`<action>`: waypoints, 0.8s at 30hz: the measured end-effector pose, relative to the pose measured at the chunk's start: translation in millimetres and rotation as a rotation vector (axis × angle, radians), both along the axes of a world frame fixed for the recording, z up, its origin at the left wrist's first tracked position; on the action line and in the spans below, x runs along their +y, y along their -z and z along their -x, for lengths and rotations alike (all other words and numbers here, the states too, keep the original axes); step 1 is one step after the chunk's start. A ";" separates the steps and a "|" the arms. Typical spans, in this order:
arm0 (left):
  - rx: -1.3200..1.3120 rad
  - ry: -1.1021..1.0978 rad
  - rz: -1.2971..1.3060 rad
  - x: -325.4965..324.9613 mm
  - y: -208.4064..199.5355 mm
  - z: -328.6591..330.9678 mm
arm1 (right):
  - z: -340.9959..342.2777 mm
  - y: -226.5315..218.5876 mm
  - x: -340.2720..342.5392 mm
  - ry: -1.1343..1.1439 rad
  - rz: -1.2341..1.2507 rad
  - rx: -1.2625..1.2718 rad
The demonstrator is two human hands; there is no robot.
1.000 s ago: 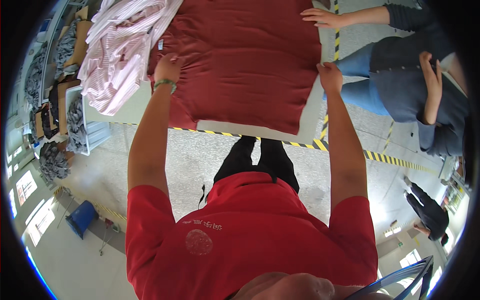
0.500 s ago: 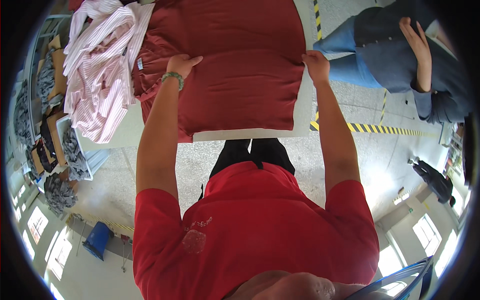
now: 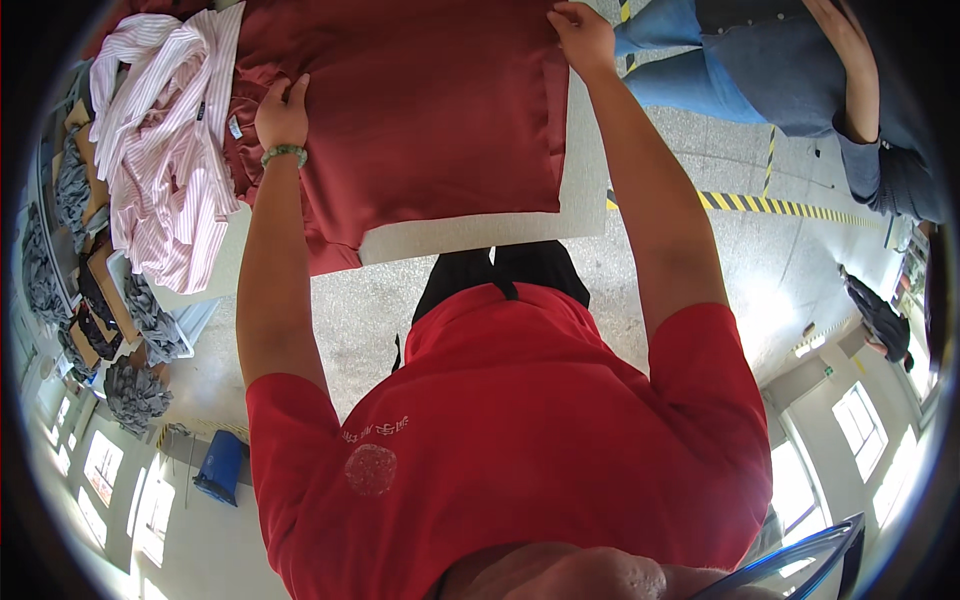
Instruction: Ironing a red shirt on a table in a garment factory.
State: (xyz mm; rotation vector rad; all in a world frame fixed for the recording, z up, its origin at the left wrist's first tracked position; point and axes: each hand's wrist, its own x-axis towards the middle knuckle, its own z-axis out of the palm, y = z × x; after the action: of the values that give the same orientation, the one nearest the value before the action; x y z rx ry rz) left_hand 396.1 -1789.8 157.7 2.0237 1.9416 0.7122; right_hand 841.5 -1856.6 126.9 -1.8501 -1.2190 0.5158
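A dark red garment [image 3: 440, 120] lies spread over a pale table [image 3: 480, 232], its near edge a little back from the table's edge on the right. At its left it is bunched into folds, with a small white label [image 3: 235, 127] showing. My left hand [image 3: 282, 115], with a green bead bracelet at the wrist, grips the cloth beside these folds, fingers curled and thumb raised. Farther off, my right hand [image 3: 585, 38] pinches the garment's right edge between thumb and fingers.
A pink-and-white striped shirt [image 3: 165, 170] lies crumpled at the table's left end. Grey cloth bundles [image 3: 140, 390] and boxes stand beyond it. A co-worker in a dark top [image 3: 770, 75] and jeans is at the right, near yellow-black floor tape [image 3: 780, 208]. A blue bin [image 3: 220, 465] stands lower left.
Both hands have moved left and away from me in the picture, the right one farther. The garment's right side has shifted left, and more bare table shows there.
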 end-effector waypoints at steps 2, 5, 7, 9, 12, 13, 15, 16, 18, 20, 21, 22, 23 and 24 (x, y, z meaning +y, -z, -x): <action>0.014 -0.012 0.054 -1.0 4.5 -8.2 | -2.5 4.1 -6.4 -0.002 -0.001 -0.004; 0.051 -0.045 0.143 -10.1 -0.9 -15.4 | -4.4 -11.9 -27.3 -0.014 -0.021 -0.005; 0.221 0.112 -0.345 -37.5 -15.0 -1.0 | 15.8 -43.9 -68.1 -0.045 0.102 -0.304; -0.221 -0.041 -0.081 -103.5 -50.5 -14.6 | 13.0 -57.8 -134.8 -0.121 0.387 -0.113; -0.750 -0.205 0.566 -223.7 -55.4 12.5 | 34.1 -72.4 -231.5 -0.089 0.714 0.259; -0.982 -0.347 0.674 -260.4 -45.7 13.4 | 42.8 -74.8 -252.9 -0.051 0.727 0.413; -1.217 -0.485 0.778 -295.6 -33.4 9.4 | 60.4 -77.7 -270.1 -0.009 0.764 0.465; -1.305 -0.581 0.748 -295.0 -29.4 1.9 | 68.7 -78.2 -272.2 0.036 0.798 0.514; -1.486 -0.767 0.672 -286.5 -21.9 -8.9 | 80.0 -74.2 -274.4 0.082 0.783 0.554; -1.580 -0.816 0.658 -278.4 -2.6 -0.7 | 84.7 -67.3 -274.5 0.167 0.781 0.645; -1.655 -0.887 0.659 -275.4 5.4 4.9 | 85.1 -63.4 -278.6 0.159 0.757 0.638; -1.730 -0.957 0.663 -273.3 13.7 8.4 | 86.0 -57.9 -283.7 0.167 0.718 0.681; -1.747 -0.932 0.652 -268.6 15.8 5.4 | 86.2 -53.6 -284.6 0.176 0.676 0.723; -1.671 -0.953 0.629 -266.8 16.5 3.8 | 83.9 -49.1 -283.9 0.185 0.636 0.766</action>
State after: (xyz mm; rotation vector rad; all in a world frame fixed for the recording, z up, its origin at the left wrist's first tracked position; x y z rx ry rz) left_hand 392.3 -2056.5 141.2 -0.2335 1.3994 1.1267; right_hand 757.5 -2140.5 176.0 -1.9297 -0.3729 1.4629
